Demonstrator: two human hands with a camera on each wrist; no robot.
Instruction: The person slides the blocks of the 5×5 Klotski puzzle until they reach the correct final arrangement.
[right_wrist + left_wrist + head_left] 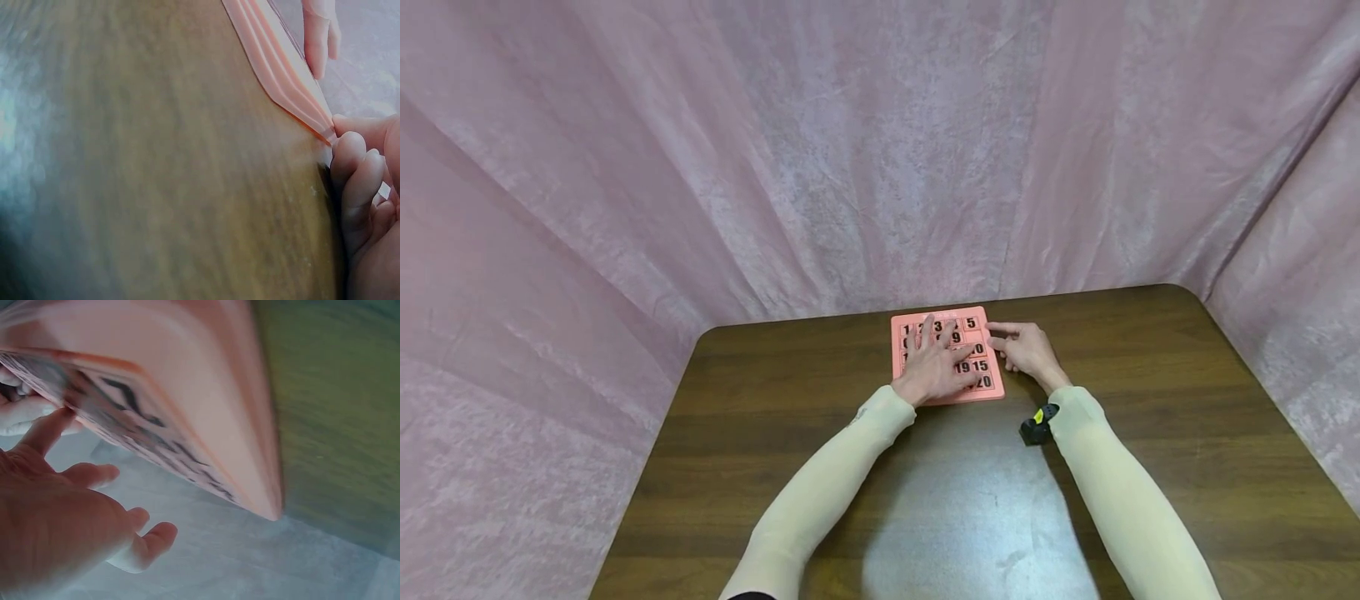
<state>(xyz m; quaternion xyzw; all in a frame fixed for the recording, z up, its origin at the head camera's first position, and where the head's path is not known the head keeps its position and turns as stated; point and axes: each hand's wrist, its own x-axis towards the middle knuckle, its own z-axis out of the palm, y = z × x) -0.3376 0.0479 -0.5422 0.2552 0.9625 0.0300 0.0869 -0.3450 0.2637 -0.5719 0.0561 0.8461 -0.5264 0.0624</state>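
A pink sliding number puzzle with black-numbered tiles lies flat near the table's back edge. Tiles 5, 15 and 20 show along its right side, with a blank pink slot under the 5. My left hand reaches over the tiles with its fingers spread, hiding many of the numbers. In the left wrist view, one fingertip touches the tile face while the other fingers stay apart. My right hand holds the puzzle's right edge between thumb and a finger. Its other fingers are curled, as the right wrist view shows at the corner.
The puzzle rests on a dark brown wooden table with rounded back corners. Pink velvet curtains hang close behind the table and at both sides. A small black device with a yellow mark is strapped at the right wrist.
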